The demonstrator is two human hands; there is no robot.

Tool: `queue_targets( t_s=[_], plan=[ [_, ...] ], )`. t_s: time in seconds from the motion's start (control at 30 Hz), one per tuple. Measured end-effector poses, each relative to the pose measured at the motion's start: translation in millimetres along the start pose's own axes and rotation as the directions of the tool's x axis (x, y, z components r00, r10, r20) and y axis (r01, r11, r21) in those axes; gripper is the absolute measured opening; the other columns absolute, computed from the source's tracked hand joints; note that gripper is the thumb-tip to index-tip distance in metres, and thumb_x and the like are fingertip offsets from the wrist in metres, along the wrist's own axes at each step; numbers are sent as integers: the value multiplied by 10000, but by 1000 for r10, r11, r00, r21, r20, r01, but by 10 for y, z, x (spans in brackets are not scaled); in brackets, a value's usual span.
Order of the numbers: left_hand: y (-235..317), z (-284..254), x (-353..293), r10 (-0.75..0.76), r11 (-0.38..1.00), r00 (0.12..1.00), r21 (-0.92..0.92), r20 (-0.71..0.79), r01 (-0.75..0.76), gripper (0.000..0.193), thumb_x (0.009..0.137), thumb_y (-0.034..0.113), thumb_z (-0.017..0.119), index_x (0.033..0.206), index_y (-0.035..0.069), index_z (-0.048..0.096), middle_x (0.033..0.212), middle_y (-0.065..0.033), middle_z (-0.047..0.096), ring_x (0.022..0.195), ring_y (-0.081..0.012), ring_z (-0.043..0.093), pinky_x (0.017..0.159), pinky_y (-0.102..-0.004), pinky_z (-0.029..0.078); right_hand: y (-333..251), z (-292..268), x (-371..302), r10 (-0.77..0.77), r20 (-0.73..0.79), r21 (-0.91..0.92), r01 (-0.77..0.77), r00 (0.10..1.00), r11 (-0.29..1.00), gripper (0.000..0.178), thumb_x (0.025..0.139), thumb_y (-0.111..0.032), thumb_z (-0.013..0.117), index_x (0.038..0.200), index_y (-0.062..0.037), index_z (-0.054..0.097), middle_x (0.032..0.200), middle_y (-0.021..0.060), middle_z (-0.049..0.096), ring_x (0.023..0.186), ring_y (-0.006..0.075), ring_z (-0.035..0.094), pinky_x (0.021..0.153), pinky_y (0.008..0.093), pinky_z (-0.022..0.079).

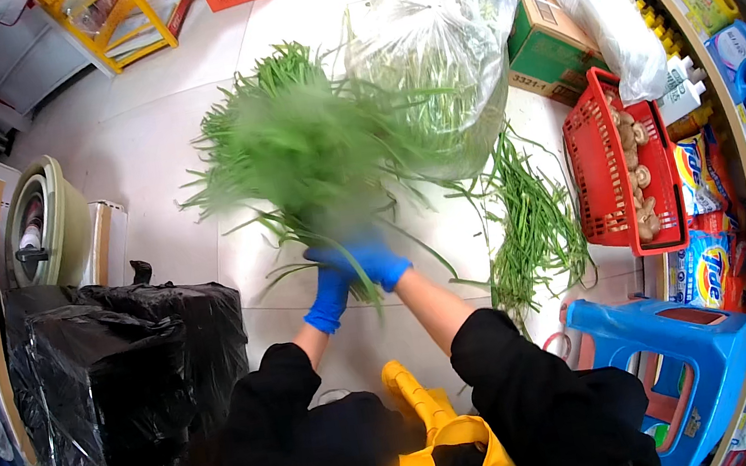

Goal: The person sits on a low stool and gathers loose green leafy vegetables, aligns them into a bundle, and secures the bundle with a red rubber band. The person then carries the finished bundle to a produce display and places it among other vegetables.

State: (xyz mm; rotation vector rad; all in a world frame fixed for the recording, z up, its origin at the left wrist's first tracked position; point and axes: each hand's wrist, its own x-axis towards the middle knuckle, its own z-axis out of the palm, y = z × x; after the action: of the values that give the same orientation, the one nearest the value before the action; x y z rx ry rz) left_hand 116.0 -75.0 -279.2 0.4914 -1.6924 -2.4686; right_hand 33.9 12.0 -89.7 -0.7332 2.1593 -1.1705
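As both hands come together mid-frame in the head view, we've got a bunch of long, chive-like greens (297,143) right out front, over the pale tiled floor (171,239)! Its long axis runs away from the wearer, leaning slightly left, narrow end at the gloves, leaf tips fanning out at the far end. Motion blur smears the middle; a few blades poke back toward the wearer. And the right hand (375,260), in smooth blue glove, has its fingers wrapped round that narrow end; the left hand (328,293) is tucked close against it, fingers hidden, so I can't tell their grip. Just behind, a crinkled, see-through plastic bag (459,37) bulges with greens. Over to the right, a loose, stringy heap of greens (532,229) stretches far to near, beside a rigid, slotted red plastic basket (590,186) holding rounded, brown-capped mushrooms (641,185).
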Motion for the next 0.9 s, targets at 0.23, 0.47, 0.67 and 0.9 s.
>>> queue_targets(
  t_s=[0.23, 0.47, 0.67, 0.9],
  plan=[
    [983, 399, -213, -393, 539, 919, -801, 33, 259, 248, 729, 210, 563, 922, 59, 525, 854, -85, 571, 813, -253, 559, 743, -396, 463, 383, -94, -173, 182, -540, 475, 120, 822, 872, 357, 822, -194, 539, 1105, 13, 469, 978, 140, 564, 898, 248, 521, 826, 307, 401],
    [768, 514, -139, -459, 95, 846, -932, 272, 351, 197, 785, 163, 506, 925, 31, 547, 882, -85, 583, 803, -201, 559, 740, -313, 466, 7, 424, -474, 77, -711, 189, 84, 699, 978, 318, 785, -63, 527, 1096, -29, 465, 1109, 139, 452, 978, 242, 479, 815, 307, 407],
    [944, 639, -185, -519, 364, 841, -850, 154, 381, 175, 798, 137, 511, 935, 37, 555, 891, -74, 588, 818, -191, 564, 744, -299, 468, 667, 542, -313, -295, -765, -221, 197, 572, 955, 370, 868, -261, 417, 1113, 14, 449, 1094, 178, 496, 988, 300, 489, 872, 380, 367],
    [1003, 484, -186, -213, 383, 870, -782, 444, 492, 221, 789, 152, 535, 976, 36, 552, 906, -73, 589, 828, -199, 564, 767, -304, 463, -98, 278, -430, 100, -665, 395, 235, 740, 888, 345, 856, -168, 402, 1172, -36, 442, 1151, 166, 441, 1039, 310, 452, 906, 368, 340]
  ],
)
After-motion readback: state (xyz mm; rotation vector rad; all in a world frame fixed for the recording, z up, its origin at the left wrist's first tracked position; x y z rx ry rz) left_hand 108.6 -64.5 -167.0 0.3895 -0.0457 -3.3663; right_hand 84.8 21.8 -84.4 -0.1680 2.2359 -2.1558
